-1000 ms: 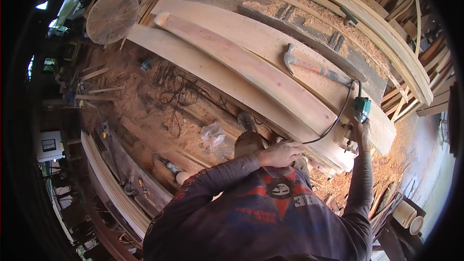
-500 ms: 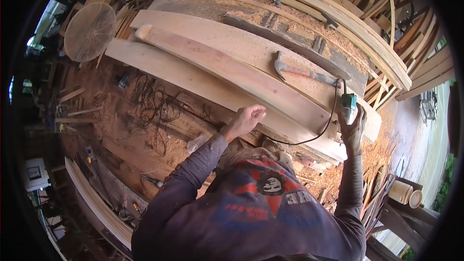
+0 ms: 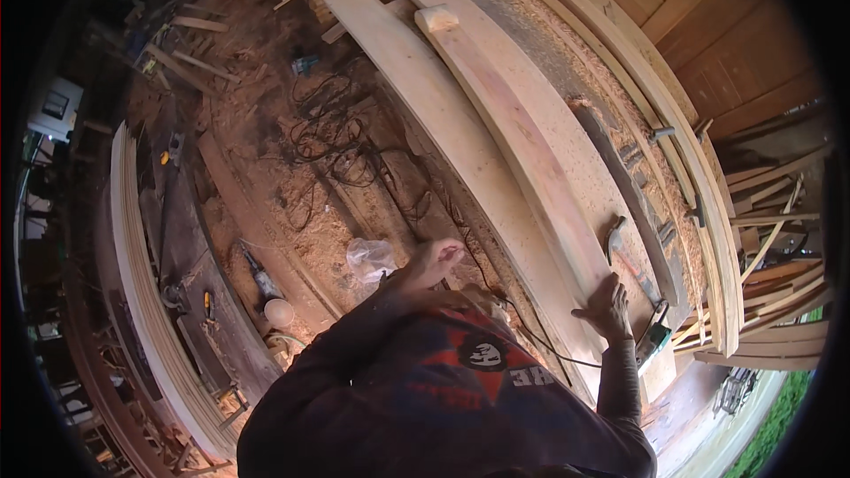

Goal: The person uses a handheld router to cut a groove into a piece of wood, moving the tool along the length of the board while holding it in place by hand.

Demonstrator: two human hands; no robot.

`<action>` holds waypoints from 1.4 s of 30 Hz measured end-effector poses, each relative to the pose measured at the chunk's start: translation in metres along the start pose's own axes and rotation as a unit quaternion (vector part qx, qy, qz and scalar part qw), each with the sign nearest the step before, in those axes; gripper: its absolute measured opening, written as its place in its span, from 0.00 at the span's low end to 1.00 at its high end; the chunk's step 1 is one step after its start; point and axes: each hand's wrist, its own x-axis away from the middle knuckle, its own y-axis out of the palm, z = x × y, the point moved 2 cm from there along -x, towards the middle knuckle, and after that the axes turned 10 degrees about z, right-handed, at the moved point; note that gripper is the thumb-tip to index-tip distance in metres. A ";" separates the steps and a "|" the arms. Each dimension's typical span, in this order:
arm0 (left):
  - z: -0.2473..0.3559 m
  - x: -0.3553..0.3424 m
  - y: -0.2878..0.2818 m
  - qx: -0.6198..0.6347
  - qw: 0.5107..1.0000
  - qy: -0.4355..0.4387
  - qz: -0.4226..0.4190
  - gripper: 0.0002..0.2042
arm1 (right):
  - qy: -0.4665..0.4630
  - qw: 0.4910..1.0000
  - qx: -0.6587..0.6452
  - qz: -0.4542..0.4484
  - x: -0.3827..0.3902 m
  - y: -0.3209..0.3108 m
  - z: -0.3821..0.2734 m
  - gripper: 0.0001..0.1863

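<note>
My right hand [image 3: 608,308] lies with fingers spread on the near end of a thick narrow plank [image 3: 522,137], touching nothing else that I can see. My left hand [image 3: 436,262] hangs near my body with its fingers curled in, slightly blurred, and no object shows in it. The plank rests on wide pale boards, one board [image 3: 434,102] showing along its left side and another board [image 3: 580,146] along its right. A claw hammer [image 3: 639,271] with a reddish handle lies just beyond my right hand. Beside my right wrist sits a green power tool [image 3: 653,339] with a black cord.
Long thin strips [image 3: 655,106] run along the far side of the bench amid shavings. On the floor to the left are tangled cords [image 3: 332,142], a clear plastic bag [image 3: 370,258], a grinder-like tool [image 3: 258,274] and a stack of strips [image 3: 146,274].
My view has turned leftward. My right hand has left the green power tool and come onto the narrow plank. My left hand stays curled close to my body.
</note>
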 end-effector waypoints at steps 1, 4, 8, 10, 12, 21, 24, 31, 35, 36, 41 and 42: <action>-0.015 -0.003 -0.021 0.005 1.000 -0.002 0.012 0.15 | 0.016 0.999 0.005 -0.038 -0.008 0.000 -0.002 0.74; -0.041 -0.003 -0.069 0.002 0.995 -0.028 0.092 0.14 | 0.037 0.994 0.038 -0.097 -0.012 0.002 -0.007 0.75; -0.038 -0.031 -0.093 0.006 0.991 0.001 0.136 0.15 | 0.138 0.990 -0.018 -0.007 0.005 -0.020 -0.026 0.63; -0.023 -0.049 -0.088 0.030 0.990 0.003 0.139 0.16 | 0.175 0.984 0.012 0.038 0.024 -0.008 -0.004 0.54; -0.010 -0.064 -0.071 0.052 0.989 -0.002 0.140 0.16 | 0.253 0.964 -0.076 0.033 0.025 -0.020 -0.006 0.48; 0.052 -0.135 0.038 0.315 0.939 -0.135 0.009 0.22 | 0.261 0.959 -0.109 -0.005 0.022 -0.032 0.028 0.46; 0.026 -0.161 0.073 0.307 0.899 -0.294 -0.106 0.46 | 0.240 0.960 -0.075 -0.127 0.001 -0.049 0.032 0.43; 0.034 -0.170 0.139 0.225 0.891 -0.356 -0.167 0.55 | 0.164 0.949 -0.226 -0.144 -0.026 -0.009 0.070 0.41; 0.024 -0.168 0.140 0.234 0.895 -0.355 -0.138 0.54 | 0.166 0.964 -0.136 -0.155 -0.029 0.002 0.076 0.39; 0.025 -0.168 0.140 0.226 0.901 -0.348 -0.124 0.54 | 0.161 0.965 -0.152 -0.143 -0.026 0.005 0.076 0.38; 0.032 -0.179 0.128 0.248 0.894 -0.355 -0.113 0.41 | 0.149 0.966 -0.172 -0.120 -0.040 0.002 0.062 0.39; 0.036 -0.181 0.124 0.245 0.895 -0.353 -0.115 0.41 | 0.150 0.966 -0.174 -0.118 -0.051 -0.002 0.050 0.39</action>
